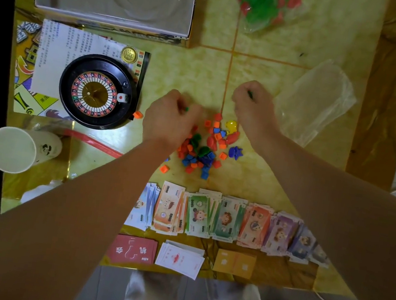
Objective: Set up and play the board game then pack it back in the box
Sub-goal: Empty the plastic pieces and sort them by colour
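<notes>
The left hand [168,116] is pinching a small green piece [186,109] over the pile of coloured pieces [202,150] on the table [178,69]; the right hand [253,106] is gripping a second green piece [250,95] just behind the pile.

Home: yellow dining table [312,43], paper cup [11,149].

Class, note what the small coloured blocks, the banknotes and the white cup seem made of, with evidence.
Small coloured blocks: likely moulded plastic, bright solid colours. Banknotes: thin printed paper, matte, lying in flat overlapping stacks. White cup: probably paper, matte, thin rim.
</notes>
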{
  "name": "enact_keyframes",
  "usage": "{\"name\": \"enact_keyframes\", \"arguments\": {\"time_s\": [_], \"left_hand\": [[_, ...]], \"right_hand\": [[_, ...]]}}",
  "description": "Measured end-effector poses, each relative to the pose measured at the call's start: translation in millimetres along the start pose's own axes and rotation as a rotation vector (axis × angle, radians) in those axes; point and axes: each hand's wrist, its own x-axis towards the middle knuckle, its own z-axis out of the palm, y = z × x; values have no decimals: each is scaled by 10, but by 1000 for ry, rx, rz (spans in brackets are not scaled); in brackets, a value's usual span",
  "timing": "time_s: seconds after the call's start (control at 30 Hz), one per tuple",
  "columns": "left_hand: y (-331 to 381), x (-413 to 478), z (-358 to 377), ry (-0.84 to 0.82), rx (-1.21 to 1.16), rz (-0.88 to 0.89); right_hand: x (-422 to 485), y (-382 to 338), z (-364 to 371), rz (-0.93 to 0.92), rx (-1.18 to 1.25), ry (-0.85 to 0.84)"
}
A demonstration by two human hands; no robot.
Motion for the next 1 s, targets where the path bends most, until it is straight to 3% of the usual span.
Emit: {"name": "enact_keyframes", "arguments": {"time_s": [0.1, 0.17, 0.33, 0.53, 0.67, 0.83, 1.0], "left_hand": [[10, -22, -172, -23, -668, -268], [-28, -56, -280, -41, -821, -354], [-186, -185, -363, -99, -831, -268], [-298, -324, -330, 13, -833, -390], [-470, -396, -341, 122, -745, -371], [-615, -377, -380, 218, -339, -221], [-371, -319, -325, 225, 88, -15]], "right_hand": [[-88, -105, 45, 199, 359, -75], [-181, -126, 64, 193, 268, -126], [-351, 21, 165, -122, -421, -149], [-377, 162, 286, -297, -847, -156], [-386, 261, 362, -337, -983, -163], [-444, 213, 344, -286, -685, -17], [-349, 67, 240, 66, 215, 72]]}}
